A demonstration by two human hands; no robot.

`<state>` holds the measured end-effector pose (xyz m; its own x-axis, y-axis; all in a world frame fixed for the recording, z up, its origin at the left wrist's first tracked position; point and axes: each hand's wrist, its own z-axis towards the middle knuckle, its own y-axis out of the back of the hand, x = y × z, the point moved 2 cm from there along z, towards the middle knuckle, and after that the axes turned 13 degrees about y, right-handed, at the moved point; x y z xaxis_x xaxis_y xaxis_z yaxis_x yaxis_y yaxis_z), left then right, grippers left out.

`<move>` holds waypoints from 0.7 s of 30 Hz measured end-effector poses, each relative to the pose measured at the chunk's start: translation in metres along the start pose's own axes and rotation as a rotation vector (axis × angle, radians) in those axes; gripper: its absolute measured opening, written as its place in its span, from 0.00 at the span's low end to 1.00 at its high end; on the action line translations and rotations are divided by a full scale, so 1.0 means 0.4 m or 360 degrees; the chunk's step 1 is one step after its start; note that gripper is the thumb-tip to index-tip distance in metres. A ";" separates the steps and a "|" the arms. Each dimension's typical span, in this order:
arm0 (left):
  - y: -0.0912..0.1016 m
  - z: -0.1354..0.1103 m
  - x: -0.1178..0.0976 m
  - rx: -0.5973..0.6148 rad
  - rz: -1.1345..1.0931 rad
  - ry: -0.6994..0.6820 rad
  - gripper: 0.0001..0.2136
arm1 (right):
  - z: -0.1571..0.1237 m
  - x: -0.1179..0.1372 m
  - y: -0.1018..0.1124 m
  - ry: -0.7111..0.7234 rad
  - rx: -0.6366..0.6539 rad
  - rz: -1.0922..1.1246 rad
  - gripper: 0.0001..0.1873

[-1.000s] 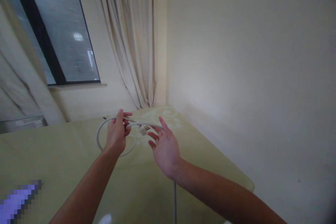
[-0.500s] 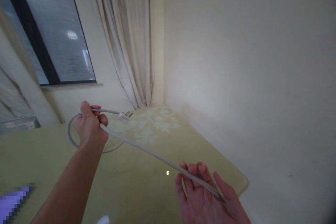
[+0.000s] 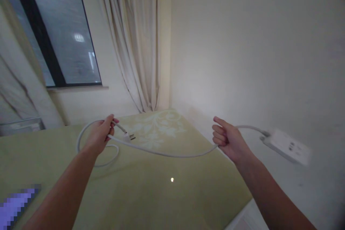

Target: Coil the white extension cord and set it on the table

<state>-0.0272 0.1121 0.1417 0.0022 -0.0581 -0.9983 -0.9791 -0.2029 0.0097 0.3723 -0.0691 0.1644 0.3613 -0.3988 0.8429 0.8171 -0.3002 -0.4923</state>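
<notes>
A white power cord sags between my two hands above the table. My left hand is closed around the cord near its plug end, with a loop hanging about the wrist. The white plug, prongs pointing right, sticks out just past the fingers. On the right, my right hand grips the cord in a fist, thumb pointing up and left. Beyond that fist the cord runs to a white power strip, which hangs in the air with its sockets showing, slightly blurred.
The yellow-green table has a white floral pattern at its far corner. A pixelated purple shape lies at the lower left. A pale wall borders the right side; curtains and a window stand behind.
My right hand has gone from open under the cord to closed around it, and has moved up and right. The power strip has come into view. The cord now sags instead of running straight.
</notes>
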 end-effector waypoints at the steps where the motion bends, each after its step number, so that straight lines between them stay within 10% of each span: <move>1: -0.010 -0.005 0.019 0.0086 0.0098 0.0036 0.15 | 0.032 -0.009 -0.003 -0.0032 0.0041 -0.0076 0.26; 10: -0.094 0.024 0.139 0.0325 0.0267 0.0307 0.15 | 0.234 -0.078 -0.019 0.0001 0.0126 -0.0813 0.16; 14: -0.070 0.094 0.156 0.0176 0.0110 0.0434 0.14 | 0.279 -0.108 -0.012 -0.0342 0.0346 -0.0986 0.19; 21: -0.024 0.135 0.187 0.0041 -0.0189 0.0686 0.08 | 0.317 -0.058 -0.026 -0.0145 0.0499 -0.1117 0.14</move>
<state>-0.0287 0.1624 0.0639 0.1938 -0.4393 -0.8772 -0.9718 -0.2087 -0.1102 0.4124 0.0532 0.1777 -0.2638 -0.1290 0.9559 0.9524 -0.1917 0.2370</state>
